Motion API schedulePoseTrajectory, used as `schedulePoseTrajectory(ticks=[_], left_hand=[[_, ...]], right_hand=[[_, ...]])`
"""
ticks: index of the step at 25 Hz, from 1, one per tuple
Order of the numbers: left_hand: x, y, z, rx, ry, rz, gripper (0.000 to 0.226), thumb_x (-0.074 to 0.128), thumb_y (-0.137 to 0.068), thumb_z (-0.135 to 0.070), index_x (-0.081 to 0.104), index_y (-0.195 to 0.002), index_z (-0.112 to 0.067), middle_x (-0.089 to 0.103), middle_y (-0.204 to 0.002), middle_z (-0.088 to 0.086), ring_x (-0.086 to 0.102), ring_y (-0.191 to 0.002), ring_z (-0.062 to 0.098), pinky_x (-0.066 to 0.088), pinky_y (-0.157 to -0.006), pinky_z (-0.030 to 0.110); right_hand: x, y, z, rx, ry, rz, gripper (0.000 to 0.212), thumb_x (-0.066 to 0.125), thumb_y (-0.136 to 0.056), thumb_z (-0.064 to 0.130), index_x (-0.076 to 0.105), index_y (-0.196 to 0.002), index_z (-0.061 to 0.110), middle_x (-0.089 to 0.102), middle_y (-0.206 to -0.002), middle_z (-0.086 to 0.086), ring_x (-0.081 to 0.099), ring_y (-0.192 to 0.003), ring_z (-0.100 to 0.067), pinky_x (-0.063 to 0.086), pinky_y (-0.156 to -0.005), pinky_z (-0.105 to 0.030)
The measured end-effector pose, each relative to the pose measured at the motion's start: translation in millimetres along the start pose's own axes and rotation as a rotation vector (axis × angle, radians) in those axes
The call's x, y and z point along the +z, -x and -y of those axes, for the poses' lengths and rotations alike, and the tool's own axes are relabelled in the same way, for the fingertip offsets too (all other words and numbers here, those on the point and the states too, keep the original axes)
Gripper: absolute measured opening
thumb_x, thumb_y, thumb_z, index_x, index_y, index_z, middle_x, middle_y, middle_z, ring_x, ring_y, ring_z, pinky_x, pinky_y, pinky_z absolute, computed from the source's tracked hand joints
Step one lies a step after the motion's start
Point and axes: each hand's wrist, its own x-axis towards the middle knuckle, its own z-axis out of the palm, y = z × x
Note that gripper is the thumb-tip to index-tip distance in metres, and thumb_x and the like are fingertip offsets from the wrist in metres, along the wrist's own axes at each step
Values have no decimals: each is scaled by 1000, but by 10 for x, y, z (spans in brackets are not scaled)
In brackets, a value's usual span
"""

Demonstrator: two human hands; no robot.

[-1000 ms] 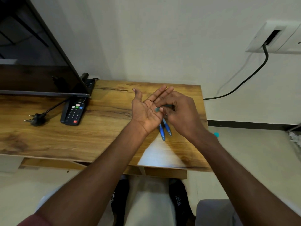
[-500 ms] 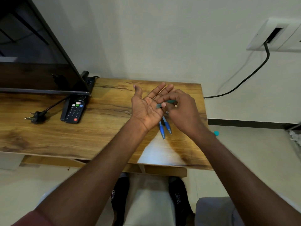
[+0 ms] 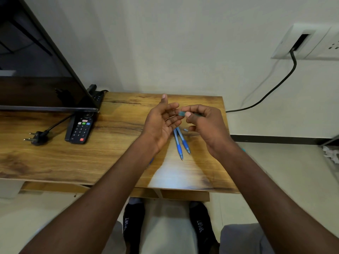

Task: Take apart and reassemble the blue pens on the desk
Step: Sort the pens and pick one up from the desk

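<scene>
The right hand is pinching a teal-blue pen part between thumb and forefinger, its other fingers curled beneath, while the left hand is hovering just beside it, palm turned up and fingers loosely spread, holding nothing that can be made out. Below the hands, two blue pens are lying side by side on the wooden desk, touching or nearly so, tips pointing toward the person; a small pale piece (too small to identify) is sitting just beside them. Farther left on the desk, a black remote control is resting near the lower corner of a dark television screen, and an unplugged black plug is lying near it. A black cable is running down the pale wall from a white socket panel. Under the desk edge, two feet in black socks are resting on the light floor.
</scene>
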Motion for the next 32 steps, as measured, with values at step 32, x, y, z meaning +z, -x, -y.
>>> schedulePoseTrajectory(ticks=[32], left_hand=[[-58,41,-150,610,-632,-8,12,64,-103,-15,70,-107,-5,75,-96,10,74,-95,24,62,-81,32]], right_hand=[[26,-30,0,255,-247,25,27,55,-106,6,77,-106,22,70,-93,-3,66,-92,-16,53,-71,-33]])
